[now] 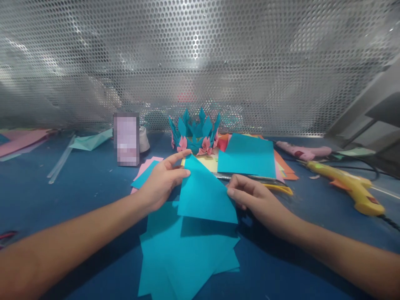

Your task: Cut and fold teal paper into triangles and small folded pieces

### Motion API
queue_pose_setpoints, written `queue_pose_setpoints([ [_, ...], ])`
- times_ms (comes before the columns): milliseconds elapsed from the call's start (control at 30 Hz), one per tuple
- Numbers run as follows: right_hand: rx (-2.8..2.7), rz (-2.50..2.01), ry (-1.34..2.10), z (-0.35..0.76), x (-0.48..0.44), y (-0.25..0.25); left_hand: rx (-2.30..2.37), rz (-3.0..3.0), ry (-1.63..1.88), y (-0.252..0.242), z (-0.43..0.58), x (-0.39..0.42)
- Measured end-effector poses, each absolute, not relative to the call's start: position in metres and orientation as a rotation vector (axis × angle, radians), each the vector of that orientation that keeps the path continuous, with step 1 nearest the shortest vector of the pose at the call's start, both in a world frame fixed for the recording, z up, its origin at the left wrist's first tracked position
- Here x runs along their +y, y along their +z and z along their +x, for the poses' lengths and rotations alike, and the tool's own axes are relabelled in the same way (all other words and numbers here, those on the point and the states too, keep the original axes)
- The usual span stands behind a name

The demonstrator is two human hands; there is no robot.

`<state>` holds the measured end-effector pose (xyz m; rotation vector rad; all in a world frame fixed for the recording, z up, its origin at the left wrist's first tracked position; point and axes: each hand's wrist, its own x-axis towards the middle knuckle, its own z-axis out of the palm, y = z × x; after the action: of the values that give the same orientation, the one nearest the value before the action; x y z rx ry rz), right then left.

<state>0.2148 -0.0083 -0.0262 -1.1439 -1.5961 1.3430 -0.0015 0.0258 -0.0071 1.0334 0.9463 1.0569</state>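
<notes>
Both my hands hold one teal paper sheet (204, 193) lifted a little above the blue table. My left hand (164, 180) pinches its upper left edge near the top corner, thumb over the paper. My right hand (251, 196) pinches the right edge with its fingertips. Under the sheet lies a loose pile of teal paper sheets (184, 254), fanned out toward me. Behind the hands stands a teal paper crown with pink paper flowers (195, 133).
A teal sheet on a stack of coloured papers (246, 156) lies right of the crown. A yellow-handled cutter (278, 187) lies beside my right hand. A yellow glue gun (346, 185) and a pink glue gun (301, 151) lie at the right. A perforated metal screen (200, 62) closes the back.
</notes>
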Motion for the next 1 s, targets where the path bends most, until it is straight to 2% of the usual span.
queue_pose_setpoints([
  [200, -1.564, -0.98, 1.279, 0.222, -0.011, -0.03, 0.936, 1.013, 1.104, -0.009, -0.004, 0.029],
  [400, -1.69, -0.949, 0.72, 0.223, -0.017, -0.024, 0.998, 1.015, 0.958, -0.008, -0.001, 0.022],
  [633, -1.955, -0.925, 0.313, 0.22, -0.011, -0.036, 1.072, 1.109, 0.934, -0.005, -0.003, 0.022],
  [833, -2.264, -0.859, 0.129, 0.225, -0.012, -0.032, 1.146, 1.187, 0.789, 0.002, -0.003, 0.02],
  [1000, -2.438, -0.678, 0.179, 0.226, -0.012, -0.031, 1.175, 1.292, 0.813, -0.004, -0.002, 0.028],
])
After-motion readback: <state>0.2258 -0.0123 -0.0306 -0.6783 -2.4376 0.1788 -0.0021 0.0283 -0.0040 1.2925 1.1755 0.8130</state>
